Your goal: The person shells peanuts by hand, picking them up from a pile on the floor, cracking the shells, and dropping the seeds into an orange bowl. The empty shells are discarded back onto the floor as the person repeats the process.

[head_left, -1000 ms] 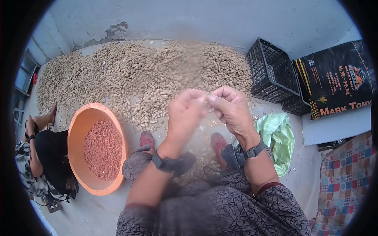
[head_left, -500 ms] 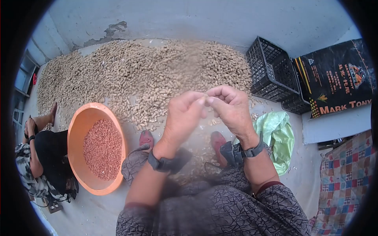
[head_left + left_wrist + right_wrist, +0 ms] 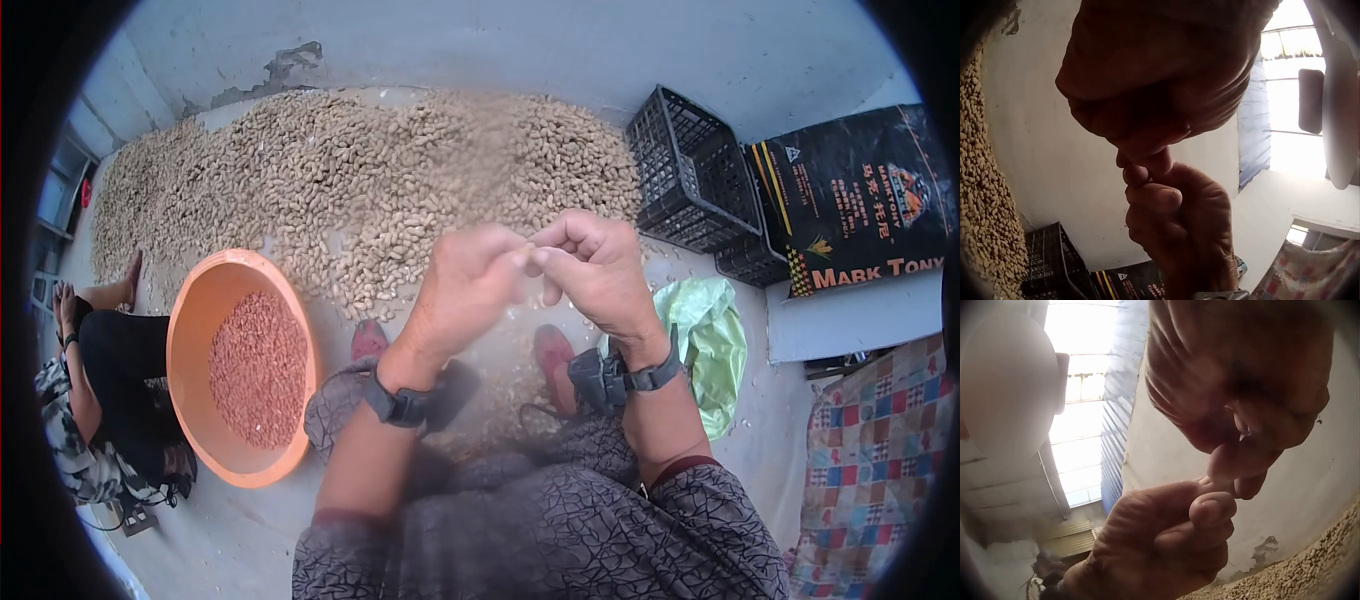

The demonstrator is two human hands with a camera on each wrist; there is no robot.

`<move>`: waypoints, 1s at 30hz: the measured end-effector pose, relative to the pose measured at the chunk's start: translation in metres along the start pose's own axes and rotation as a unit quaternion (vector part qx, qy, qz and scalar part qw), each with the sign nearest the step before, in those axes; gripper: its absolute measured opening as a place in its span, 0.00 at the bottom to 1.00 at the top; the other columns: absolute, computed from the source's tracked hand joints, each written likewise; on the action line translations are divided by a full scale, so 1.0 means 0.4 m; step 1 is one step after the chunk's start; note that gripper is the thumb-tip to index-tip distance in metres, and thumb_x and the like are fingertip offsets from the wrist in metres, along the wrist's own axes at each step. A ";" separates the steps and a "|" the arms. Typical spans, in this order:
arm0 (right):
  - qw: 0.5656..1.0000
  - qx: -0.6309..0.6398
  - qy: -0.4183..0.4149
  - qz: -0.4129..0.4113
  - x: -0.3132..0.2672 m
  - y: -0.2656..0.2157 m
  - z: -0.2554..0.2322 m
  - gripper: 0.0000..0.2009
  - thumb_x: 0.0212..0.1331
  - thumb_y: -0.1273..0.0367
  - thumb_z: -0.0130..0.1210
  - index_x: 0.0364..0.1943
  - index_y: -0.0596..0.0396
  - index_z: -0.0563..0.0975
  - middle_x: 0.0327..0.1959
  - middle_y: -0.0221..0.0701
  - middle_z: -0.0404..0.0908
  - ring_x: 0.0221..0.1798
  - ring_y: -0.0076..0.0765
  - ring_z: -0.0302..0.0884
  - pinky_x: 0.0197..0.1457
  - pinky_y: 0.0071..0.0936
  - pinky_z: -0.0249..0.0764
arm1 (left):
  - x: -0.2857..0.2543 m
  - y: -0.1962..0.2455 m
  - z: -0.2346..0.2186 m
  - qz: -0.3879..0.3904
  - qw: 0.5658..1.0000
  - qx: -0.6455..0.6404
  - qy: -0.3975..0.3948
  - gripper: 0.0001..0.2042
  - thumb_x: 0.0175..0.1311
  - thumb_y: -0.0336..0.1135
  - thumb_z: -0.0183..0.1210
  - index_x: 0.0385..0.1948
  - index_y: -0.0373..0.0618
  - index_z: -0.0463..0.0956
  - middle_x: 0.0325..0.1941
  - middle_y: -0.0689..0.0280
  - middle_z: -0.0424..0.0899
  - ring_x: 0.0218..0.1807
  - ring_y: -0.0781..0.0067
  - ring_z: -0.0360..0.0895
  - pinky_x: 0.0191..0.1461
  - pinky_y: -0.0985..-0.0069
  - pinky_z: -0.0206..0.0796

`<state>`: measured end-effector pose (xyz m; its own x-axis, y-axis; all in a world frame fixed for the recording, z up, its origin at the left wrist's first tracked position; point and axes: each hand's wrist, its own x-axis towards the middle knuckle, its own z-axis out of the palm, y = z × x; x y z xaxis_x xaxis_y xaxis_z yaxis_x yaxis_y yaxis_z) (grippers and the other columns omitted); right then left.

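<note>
Fingertips of the left hand [image 3: 465, 285] and right hand [image 3: 600, 275] meet in front of the body, pinching a small pale thing [image 3: 527, 250] that looks like a peanut. Fingers mostly cover it. In the left wrist view the left hand [image 3: 1160, 69] is above the right hand [image 3: 1179, 219], fingertips touching. The right wrist view has the right hand [image 3: 1241, 381] above the left hand [image 3: 1160, 540]. Beyond the hands spreads a heap of unshelled peanuts [image 3: 370, 180]. An orange basin [image 3: 185, 360] on the left holds reddish shelled kernels [image 3: 258, 370].
Black crates [image 3: 690, 190] and a black printed sack [image 3: 860, 200] stand at the right wall. A green plastic bag [image 3: 715, 350] lies right of the feet, with a checked cloth [image 3: 870, 470] farther right. Another person [image 3: 110, 400] sits beyond the basin.
The head view has shifted slightly, so the basin appears a little higher and farther left. Both hands stay together, with the right hand slightly higher in view and its fingers moved a little.
</note>
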<state>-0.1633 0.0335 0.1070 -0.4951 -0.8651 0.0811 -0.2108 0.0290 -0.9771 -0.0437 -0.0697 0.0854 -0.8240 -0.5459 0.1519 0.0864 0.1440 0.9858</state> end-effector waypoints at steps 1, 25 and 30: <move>1.000 0.020 0.001 0.003 0.004 -0.001 -0.003 0.02 0.51 0.78 0.54 0.26 0.63 0.77 0.21 0.31 0.77 0.18 0.18 0.73 0.18 0.15 0.67 | -0.001 -0.001 0.001 -0.002 1.000 -0.001 0.000 0.07 0.61 0.27 0.50 0.29 0.38 0.78 0.17 0.71 0.76 0.19 0.89 0.67 0.22 0.86 0.57; 0.980 0.168 0.094 0.048 0.015 0.028 0.042 0.02 0.49 0.79 0.51 0.24 0.62 0.75 0.17 0.30 0.75 0.14 0.17 0.68 0.14 0.15 0.61 | -0.003 -0.015 0.051 -0.032 0.986 -0.125 0.108 0.06 0.64 0.28 0.50 0.30 0.38 0.74 0.20 0.71 0.74 0.17 0.90 0.63 0.18 0.90 0.53; 0.986 0.133 0.098 0.020 -0.001 0.040 0.060 0.01 0.50 0.78 0.53 0.27 0.61 0.74 0.19 0.29 0.76 0.15 0.15 0.65 0.14 0.12 0.59 | -0.004 -0.043 0.055 -0.055 0.976 -0.175 0.117 0.06 0.64 0.29 0.49 0.30 0.39 0.73 0.19 0.74 0.71 0.17 0.91 0.61 0.18 0.90 0.50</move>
<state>-0.1462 0.0224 0.0865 -0.6575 -0.7517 0.0516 0.0287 -0.0935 -0.9952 -0.0563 -0.0533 0.0667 -0.6917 -0.7220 0.0159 0.2250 -0.1946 0.9547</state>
